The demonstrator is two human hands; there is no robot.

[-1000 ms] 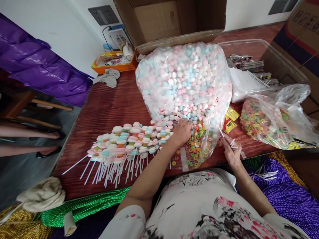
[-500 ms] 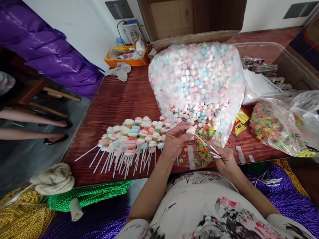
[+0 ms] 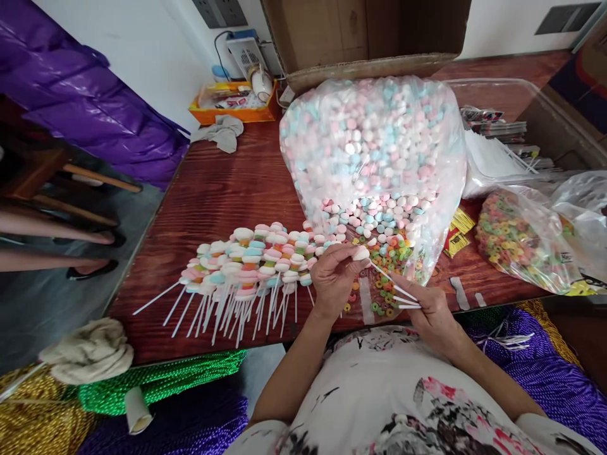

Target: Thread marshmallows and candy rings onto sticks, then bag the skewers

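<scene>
Between the thumb and fingers of my left hand (image 3: 332,281) is a white marshmallow (image 3: 361,253). My right hand (image 3: 434,313) grips several white lollipop sticks (image 3: 406,297), and one of them points up to the marshmallow; whether its tip is inside I cannot tell. Beneath both hands lie loose gummy rings (image 3: 385,302) on clear plastic. To the left is a pile of marshmallow skewers (image 3: 251,259), pastel pieces with gummy rings between them and sticks toward me. Just beyond my hands, a big clear bag (image 3: 370,139) spills pink, white and blue marshmallows.
A cardboard box (image 3: 374,66) stands behind the big bag. On the right are a clear tub (image 3: 564,139), a bag of gummy rings (image 3: 516,243) and yellow packets (image 3: 459,230). An orange tray (image 3: 232,114) and grey cloth (image 3: 222,133) sit back left. Another person's legs (image 3: 52,243) show at left.
The view has shifted slightly. Both hands still hold the marshmallow and sticks close together, and the sticks in my right hand are fanned a little wider.
</scene>
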